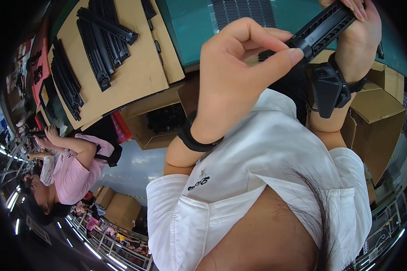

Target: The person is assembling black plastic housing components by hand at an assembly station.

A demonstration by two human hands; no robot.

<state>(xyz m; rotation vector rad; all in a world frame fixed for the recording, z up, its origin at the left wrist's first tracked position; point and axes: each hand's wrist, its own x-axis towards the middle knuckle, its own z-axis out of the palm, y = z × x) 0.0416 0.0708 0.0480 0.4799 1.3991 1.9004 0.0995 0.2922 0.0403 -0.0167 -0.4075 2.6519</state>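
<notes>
A long black ribbed plastic part (323, 34) is held up at a slant between my two hands, over the green table (190, 31). My left hand (244, 58) pinches its near end between thumb and fingers. At the far upper end, my right hand (364, 22) is closed around the part, its fingertips partly cut off by the picture's top edge. A black strap sits on my left wrist, and a black strapped device (330, 86) on my right. Whether a smaller piece lies under my left fingertips is hidden.
Several similar black parts (106, 45) lie on a cardboard sheet (140, 63) at the left. Rows of dark pieces (244, 12) lie at the back. An open carton (160, 142) holds black pieces; another carton (375, 122) stands right. A co-worker in pink (79, 171) works at far left.
</notes>
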